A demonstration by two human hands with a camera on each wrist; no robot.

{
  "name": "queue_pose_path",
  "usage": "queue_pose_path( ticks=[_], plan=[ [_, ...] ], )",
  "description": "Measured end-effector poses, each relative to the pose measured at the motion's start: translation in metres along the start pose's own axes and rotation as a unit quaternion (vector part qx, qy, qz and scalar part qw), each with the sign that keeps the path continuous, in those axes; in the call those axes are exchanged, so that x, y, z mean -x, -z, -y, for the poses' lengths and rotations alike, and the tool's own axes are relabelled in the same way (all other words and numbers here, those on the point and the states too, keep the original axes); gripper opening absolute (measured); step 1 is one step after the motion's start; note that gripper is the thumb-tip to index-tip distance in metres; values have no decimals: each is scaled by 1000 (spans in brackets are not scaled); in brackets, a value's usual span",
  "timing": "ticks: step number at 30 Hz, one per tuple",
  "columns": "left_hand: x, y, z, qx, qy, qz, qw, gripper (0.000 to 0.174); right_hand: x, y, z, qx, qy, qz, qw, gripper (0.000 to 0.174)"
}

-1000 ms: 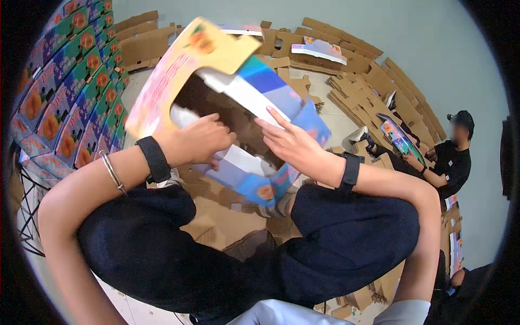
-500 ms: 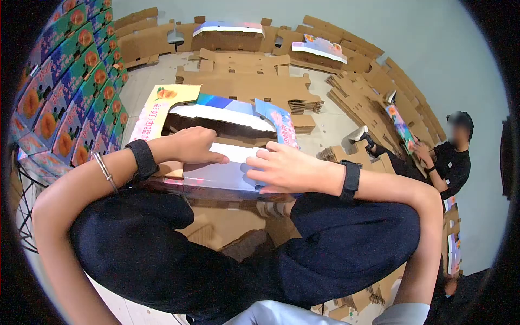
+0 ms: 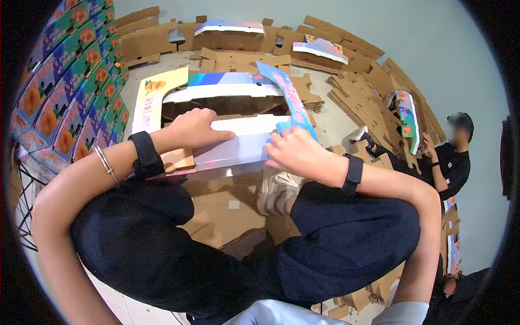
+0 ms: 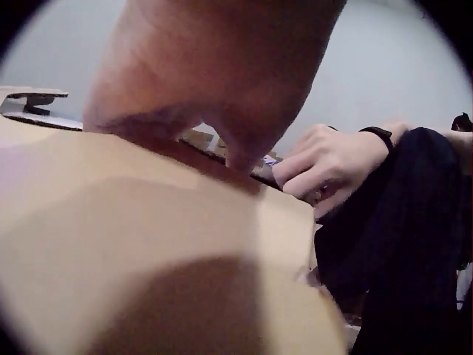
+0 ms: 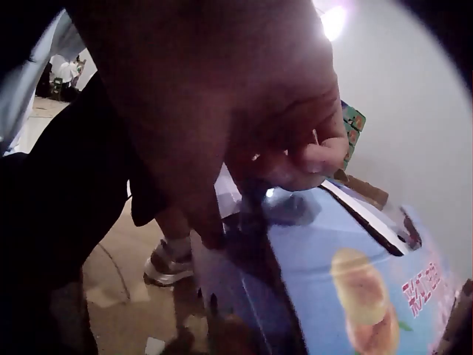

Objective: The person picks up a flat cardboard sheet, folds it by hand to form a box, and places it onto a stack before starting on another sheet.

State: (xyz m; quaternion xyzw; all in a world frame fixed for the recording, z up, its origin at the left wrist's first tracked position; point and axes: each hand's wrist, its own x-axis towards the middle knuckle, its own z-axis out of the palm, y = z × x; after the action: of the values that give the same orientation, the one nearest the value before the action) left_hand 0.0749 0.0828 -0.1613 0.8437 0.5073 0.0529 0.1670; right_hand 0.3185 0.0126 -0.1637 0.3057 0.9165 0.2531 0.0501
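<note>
In the head view, a printed cardboard fruit box (image 3: 233, 149) stands in front of my legs, its top open. Its left end panel (image 3: 147, 108) is yellow and pink with an orange fruit; the right end panel (image 3: 295, 100) is blue. My left hand (image 3: 192, 130) grips the near wall toward the left, thumb lying along the white fold and other fingertips hidden behind it. At the near right corner my right hand (image 3: 292, 150) pinches the near wall where it meets the blue panel. The right wrist view shows its curled fingers over the blue panel with printed peaches (image 5: 362, 296).
Stacked finished boxes (image 3: 65, 108) rise at the left. Flat brown cardboard sheets (image 3: 357, 108) lie around the floor and along the wall. At the right a seated person (image 3: 455, 157) handles another printed panel (image 3: 406, 122). My shoe (image 3: 276, 189) is just below the box.
The box has come down from a raised, tilted pose to standing level. My right hand has shifted right to the near right corner, and the blue end panel now reaches that corner.
</note>
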Motion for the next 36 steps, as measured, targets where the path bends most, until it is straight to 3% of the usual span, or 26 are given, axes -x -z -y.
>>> queue_pose_path(
  ticks=[5, 8, 10, 11, 13, 18, 20, 23, 25, 28, 30, 33, 34, 36],
  plan=[
    [3, 0, 2, -1, 13, -29, 999, 70, 0, 5, -2, 39, -43, 36, 998, 40],
    [1, -5, 3, -3, 17, -56, 998, 68, 1, 13, -11, 81, -25, -16, 996, 45],
    [1, -5, 5, -2, 17, -67, 998, 67, -2, 16, -11, 132, 7, -58, 990, 64],
    [2, -5, 3, -1, 12, -73, 997, 66, -4, 18, -8, 132, 7, -57, 990, 64],
    [6, -3, -1, 3, 4, -78, 997, 64, -12, 21, 1, -21, -8, -36, 999, 89],
    [12, -10, -33, -37, -55, -67, 996, 59, -12, 6, 8, -60, -36, -38, 997, 108],
    [10, -14, -34, -43, -70, -75, 994, 58, -8, -4, 13, -176, -47, 7, 983, 112],
    [6, -12, -28, -66, -104, -67, 990, 56, -10, 4, 10, -184, -60, 10, 981, 101],
    [4, 0, -22, -44, -72, -5, 996, 54, -8, 8, 6, -185, -60, 13, 981, 89],
    [6, 3, -1, 12, -38, 86, 996, 55, -5, 3, 1, -149, -43, 38, 987, 89],
    [10, -2, 4, 5, -50, 86, 995, 55, 0, 1, -4, -147, -53, 50, 986, 88],
    [12, -8, 3, -2, -51, 71, 996, 56, 6, 1, -11, -83, -50, -14, 995, 85],
    [12, -9, 3, -4, -35, 52, 998, 56, 5, 7, -12, -71, -69, 35, 994, 81],
    [6, -8, 4, 27, -1, 46, 999, 56, 3, 4, -8, -105, -71, 7, 992, 65]
  ],
)
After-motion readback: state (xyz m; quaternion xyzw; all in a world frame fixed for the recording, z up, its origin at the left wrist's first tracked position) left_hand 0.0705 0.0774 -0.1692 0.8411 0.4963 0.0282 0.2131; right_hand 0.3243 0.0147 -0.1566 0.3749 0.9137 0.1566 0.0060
